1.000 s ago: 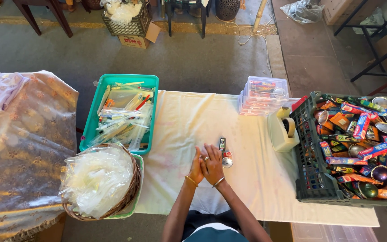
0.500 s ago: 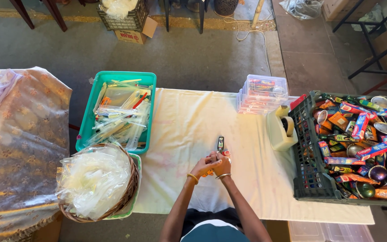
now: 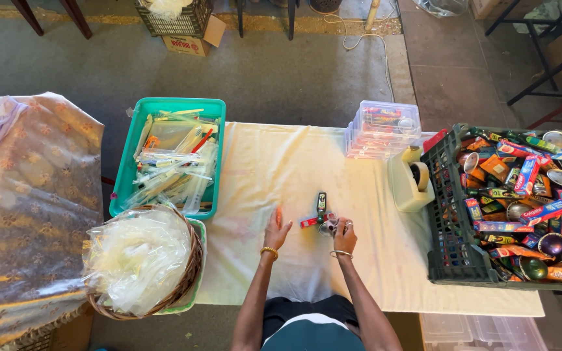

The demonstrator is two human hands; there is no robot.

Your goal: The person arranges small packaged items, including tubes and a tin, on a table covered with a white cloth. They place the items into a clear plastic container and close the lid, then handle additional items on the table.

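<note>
Fingers (image 3: 347, 226) of right hand (image 3: 345, 235) touch small items (image 3: 320, 214) on cream tablecloth (image 3: 281, 169); grey floor (image 3: 274, 71) beyond.

Both forearms reach forward, the left hand (image 3: 276, 231) open and flat, the right hand (image 3: 344, 235) curled with fingers closed.

On the counter (image 3: 268, 162), a tray (image 3: 131, 169) sits left of frame above a basket (image 3: 190, 273), a crate (image 3: 443, 227) right, tape dispenser (image 3: 411, 179) beside it, small items (image 3: 320, 214) centre.

teal tray (image 3: 123, 188), cream tablecloth (image 3: 274, 169)
</note>
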